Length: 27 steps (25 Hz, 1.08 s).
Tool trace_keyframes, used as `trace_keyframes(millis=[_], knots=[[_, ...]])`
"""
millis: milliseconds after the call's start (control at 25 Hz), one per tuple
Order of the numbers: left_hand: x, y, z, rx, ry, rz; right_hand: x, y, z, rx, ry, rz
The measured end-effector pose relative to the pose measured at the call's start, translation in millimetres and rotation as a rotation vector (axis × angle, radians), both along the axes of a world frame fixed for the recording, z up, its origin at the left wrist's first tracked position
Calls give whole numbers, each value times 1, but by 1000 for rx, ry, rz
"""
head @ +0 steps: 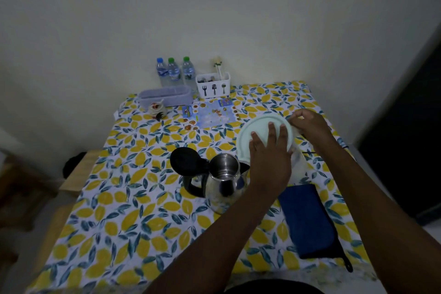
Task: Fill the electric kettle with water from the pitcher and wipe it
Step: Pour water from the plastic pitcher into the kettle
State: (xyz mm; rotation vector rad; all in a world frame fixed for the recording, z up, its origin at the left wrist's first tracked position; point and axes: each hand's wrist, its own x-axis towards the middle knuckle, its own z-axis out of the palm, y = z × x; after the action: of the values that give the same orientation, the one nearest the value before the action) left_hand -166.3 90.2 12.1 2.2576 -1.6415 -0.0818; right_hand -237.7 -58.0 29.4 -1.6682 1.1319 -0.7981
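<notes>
A steel electric kettle (224,174) stands mid-table with its black lid (185,160) flipped open to the left and its black handle toward the front left. Just right of it is a translucent pitcher (299,162) with a round white lid (259,126), whose near edge sits beside the kettle's rim. My left hand (269,153) lies flat on the lid, fingers spread. My right hand (307,124) is closed around the pitcher's handle at the far right side. No water stream is visible. A folded dark blue cloth (307,219) lies at the front right.
The table (133,222) has a lemon-print cover. Along the wall stand three water bottles (174,71), a white cutlery holder (213,85), a grey tray (164,98) and a small ornament (157,110). A printed mat (210,114) lies behind the kettle. A black cord (343,262) trails by the cloth.
</notes>
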Motion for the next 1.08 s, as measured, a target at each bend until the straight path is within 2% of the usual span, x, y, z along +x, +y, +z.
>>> trace_keyframes(millis=[520,1080], knots=[[15,9,0,-112,231,69,31,12,14,-94,151,44],[20,15,-1,-189,363,144,47,13,22,-178,275,100]])
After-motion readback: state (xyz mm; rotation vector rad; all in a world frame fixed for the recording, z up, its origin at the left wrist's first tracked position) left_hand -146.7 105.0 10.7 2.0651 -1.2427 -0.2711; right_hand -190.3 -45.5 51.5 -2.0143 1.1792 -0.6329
